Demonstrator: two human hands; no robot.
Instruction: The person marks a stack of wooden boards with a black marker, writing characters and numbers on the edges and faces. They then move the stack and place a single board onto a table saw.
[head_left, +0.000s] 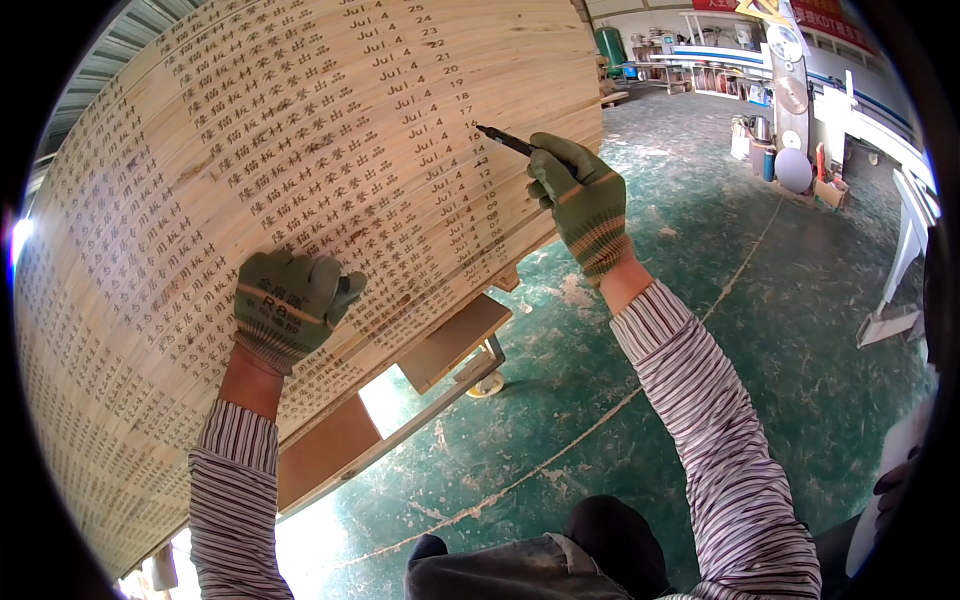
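Note:
A tall stack of wooden boards (525, 71) fills the left and middle of the view, its layered edges printed with rows of writing and numbers. In my gloved right hand (577, 187) is a black marker pen (510, 141). The pen's tip points left, at or very near the printed numbers; whether it touches the wood cannot be told. My left hand (281, 304), in a matching green-coated knit glove, rests curled against the printed board edges. A small black object (344, 284), perhaps the pen's cap, shows between its thumb and fingers.
Below the stack are a brown panel (457, 341) and a frame with a caster wheel (486, 385). The green floor (540, 442) is worn. At upper right stand a white-railed machine (862, 112), a cardboard box (831, 192) and a blue bottle (769, 165). A green tank (610, 49) stands farther back.

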